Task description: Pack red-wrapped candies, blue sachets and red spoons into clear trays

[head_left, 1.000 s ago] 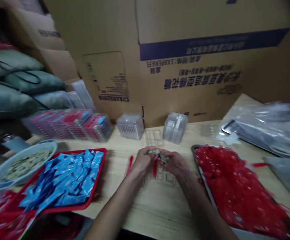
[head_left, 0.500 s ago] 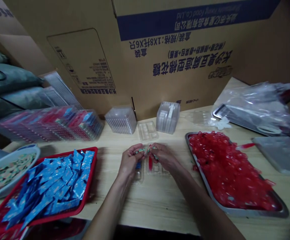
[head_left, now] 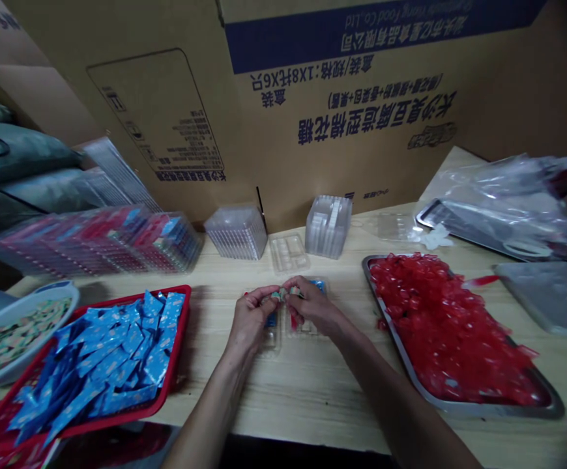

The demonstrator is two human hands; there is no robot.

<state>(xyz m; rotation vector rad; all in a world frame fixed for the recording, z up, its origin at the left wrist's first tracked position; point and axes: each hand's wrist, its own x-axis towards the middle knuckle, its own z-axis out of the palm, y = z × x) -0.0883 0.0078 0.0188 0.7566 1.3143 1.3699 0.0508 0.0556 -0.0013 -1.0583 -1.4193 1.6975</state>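
My left hand (head_left: 250, 318) and my right hand (head_left: 313, 305) meet at the middle of the table, fingertips nearly touching. Each pinches small green-and-cream candy pieces (head_left: 276, 296), partly covered by the fingers. Beneath them two clear plastic trays (head_left: 270, 344) lie side by side, mostly hidden by the hands. A blue packet (head_left: 270, 319) shows in the left tray. The right tray carries a red piece (head_left: 294, 322) and another blue packet (head_left: 319, 285) beyond my right hand.
On the left stand a red basket (head_left: 186, 326) of blue packets and a pale blue basin (head_left: 71, 306) of candy pieces. A metal tray (head_left: 401, 365) of red pieces lies right. Behind are stacked clear trays (head_left: 237, 231), filled packs (head_left: 117, 244) and a large carton (head_left: 274, 156).
My hands have drawn closer together over the trays, the right one shifting slightly left. A blue packet in the right tray now shows beyond my right hand.
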